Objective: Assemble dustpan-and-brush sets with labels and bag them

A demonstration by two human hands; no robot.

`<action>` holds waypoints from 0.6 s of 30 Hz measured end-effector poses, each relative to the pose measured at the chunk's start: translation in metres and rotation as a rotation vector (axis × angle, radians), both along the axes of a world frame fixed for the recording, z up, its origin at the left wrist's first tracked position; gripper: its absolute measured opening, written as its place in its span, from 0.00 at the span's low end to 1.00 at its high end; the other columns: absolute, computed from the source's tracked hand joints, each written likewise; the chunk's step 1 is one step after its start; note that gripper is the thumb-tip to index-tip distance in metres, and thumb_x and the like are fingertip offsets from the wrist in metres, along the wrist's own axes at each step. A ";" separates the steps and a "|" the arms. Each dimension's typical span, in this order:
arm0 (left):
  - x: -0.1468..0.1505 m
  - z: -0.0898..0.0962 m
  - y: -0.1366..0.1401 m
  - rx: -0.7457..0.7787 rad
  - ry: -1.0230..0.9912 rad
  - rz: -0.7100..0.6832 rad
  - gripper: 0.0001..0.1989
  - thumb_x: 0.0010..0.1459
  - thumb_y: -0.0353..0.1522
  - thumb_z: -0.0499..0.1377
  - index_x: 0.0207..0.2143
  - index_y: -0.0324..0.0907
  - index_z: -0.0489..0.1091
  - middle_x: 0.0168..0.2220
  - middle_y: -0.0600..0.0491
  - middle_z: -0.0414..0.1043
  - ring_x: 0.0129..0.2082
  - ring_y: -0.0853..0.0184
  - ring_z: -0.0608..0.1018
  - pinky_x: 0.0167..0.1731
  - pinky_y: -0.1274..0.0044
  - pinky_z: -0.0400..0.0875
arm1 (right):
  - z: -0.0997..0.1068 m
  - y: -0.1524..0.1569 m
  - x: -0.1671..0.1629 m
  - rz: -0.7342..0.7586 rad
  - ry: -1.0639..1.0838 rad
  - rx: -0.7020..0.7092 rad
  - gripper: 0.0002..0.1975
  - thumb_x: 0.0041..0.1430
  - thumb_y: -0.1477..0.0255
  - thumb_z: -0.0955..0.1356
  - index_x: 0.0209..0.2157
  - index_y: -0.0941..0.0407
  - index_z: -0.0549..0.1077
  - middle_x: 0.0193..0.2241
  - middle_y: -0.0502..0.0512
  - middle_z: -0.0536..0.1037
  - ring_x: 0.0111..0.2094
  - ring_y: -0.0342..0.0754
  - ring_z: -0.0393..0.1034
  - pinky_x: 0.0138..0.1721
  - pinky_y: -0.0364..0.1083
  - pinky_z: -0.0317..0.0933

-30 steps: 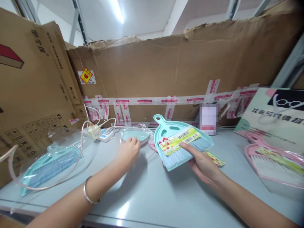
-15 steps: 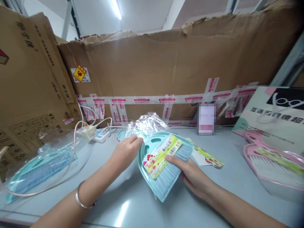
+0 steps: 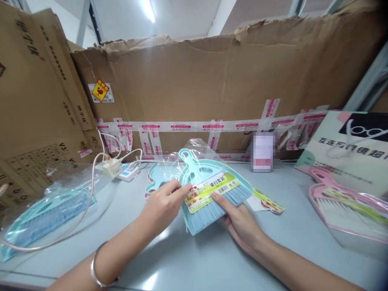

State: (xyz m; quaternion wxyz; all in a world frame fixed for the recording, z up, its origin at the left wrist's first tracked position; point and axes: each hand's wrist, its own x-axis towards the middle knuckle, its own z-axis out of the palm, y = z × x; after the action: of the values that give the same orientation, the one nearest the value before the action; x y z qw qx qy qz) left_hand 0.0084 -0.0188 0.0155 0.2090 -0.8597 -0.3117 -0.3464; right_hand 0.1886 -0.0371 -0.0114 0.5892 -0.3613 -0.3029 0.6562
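Observation:
A light teal dustpan (image 3: 209,165) with a blue-bristled brush (image 3: 209,210) nested in it is held up above the table, handle pointing away from me. Around the two runs a yellow-green card label (image 3: 212,190) with a barcode and mushroom pictures. My left hand (image 3: 166,202) is closed at the dustpan's left edge, fingertips by the label's end. My right hand (image 3: 241,222) grips the front right side, its thumb on the label and its other fingers underneath. Clear plastic film (image 3: 197,145) shows behind the dustpan's handle.
More teal pieces (image 3: 153,182) lie behind my left hand. A bagged teal set (image 3: 45,214) sits left under a cable (image 3: 92,182), near a power strip (image 3: 129,171). Loose label cards (image 3: 269,202) and a pink set (image 3: 324,194) are right. Cardboard (image 3: 182,81) stands behind.
The dustpan set has turned, and its handle has come into view, apart from my left hand. My left hand has moved from the handle end down to the left edge.

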 end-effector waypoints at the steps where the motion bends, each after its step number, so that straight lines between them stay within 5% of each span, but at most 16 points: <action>1: -0.001 0.001 -0.002 -0.035 -0.009 -0.039 0.12 0.60 0.26 0.49 0.44 0.41 0.68 0.26 0.53 0.66 0.23 0.72 0.68 0.21 0.81 0.65 | 0.001 0.000 0.000 -0.008 0.010 0.008 0.30 0.45 0.68 0.73 0.52 0.52 0.66 0.41 0.54 0.77 0.42 0.52 0.72 0.40 0.48 0.68; 4: -0.006 0.005 -0.008 -0.092 -0.114 -0.117 0.17 0.58 0.29 0.54 0.51 0.46 0.62 0.36 0.49 0.68 0.35 0.67 0.72 0.34 0.75 0.70 | 0.003 0.001 0.001 -0.020 0.028 0.020 0.29 0.45 0.68 0.73 0.51 0.52 0.67 0.43 0.54 0.77 0.43 0.51 0.71 0.40 0.48 0.68; 7: -0.010 0.006 -0.005 -0.202 -0.627 0.064 0.24 0.57 0.37 0.55 0.55 0.48 0.53 0.50 0.44 0.61 0.50 0.60 0.67 0.45 0.67 0.67 | 0.003 0.001 0.002 -0.068 0.019 0.013 0.26 0.45 0.68 0.73 0.49 0.53 0.69 0.43 0.54 0.77 0.43 0.52 0.71 0.38 0.46 0.69; 10: -0.007 0.003 0.003 -0.774 -1.056 0.116 0.23 0.60 0.42 0.46 0.56 0.45 0.50 0.53 0.43 0.61 0.49 0.61 0.70 0.44 0.69 0.69 | 0.003 0.000 0.002 -0.099 0.029 0.019 0.28 0.45 0.68 0.73 0.50 0.52 0.67 0.44 0.54 0.76 0.44 0.51 0.71 0.38 0.46 0.69; 13: 0.007 -0.001 0.003 -1.374 -1.058 -0.161 0.24 0.58 0.43 0.51 0.54 0.42 0.56 0.49 0.43 0.68 0.46 0.61 0.74 0.43 0.70 0.70 | 0.002 -0.001 0.000 -0.070 0.047 0.011 0.29 0.45 0.68 0.73 0.51 0.51 0.66 0.44 0.53 0.76 0.44 0.50 0.71 0.39 0.46 0.69; 15: 0.016 -0.003 -0.003 -1.482 -1.039 -0.283 0.25 0.52 0.39 0.60 0.51 0.41 0.59 0.49 0.45 0.69 0.47 0.59 0.73 0.44 0.70 0.69 | 0.002 -0.002 -0.003 -0.035 0.045 -0.003 0.28 0.46 0.68 0.73 0.51 0.52 0.66 0.43 0.54 0.76 0.43 0.50 0.71 0.40 0.46 0.68; 18: 0.020 -0.005 -0.007 -1.440 -1.082 -0.298 0.28 0.46 0.34 0.65 0.49 0.41 0.60 0.49 0.45 0.70 0.48 0.58 0.73 0.45 0.71 0.69 | 0.002 -0.001 -0.004 0.009 0.031 -0.017 0.27 0.45 0.68 0.73 0.49 0.53 0.68 0.40 0.54 0.77 0.40 0.49 0.72 0.38 0.46 0.68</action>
State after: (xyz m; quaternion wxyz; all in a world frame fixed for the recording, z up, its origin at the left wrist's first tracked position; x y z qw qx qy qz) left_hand 0.0280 -0.0259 0.0101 -0.5998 -0.5338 -0.3937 -0.4475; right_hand 0.1850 -0.0381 -0.0096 0.5878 -0.3546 -0.2896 0.6670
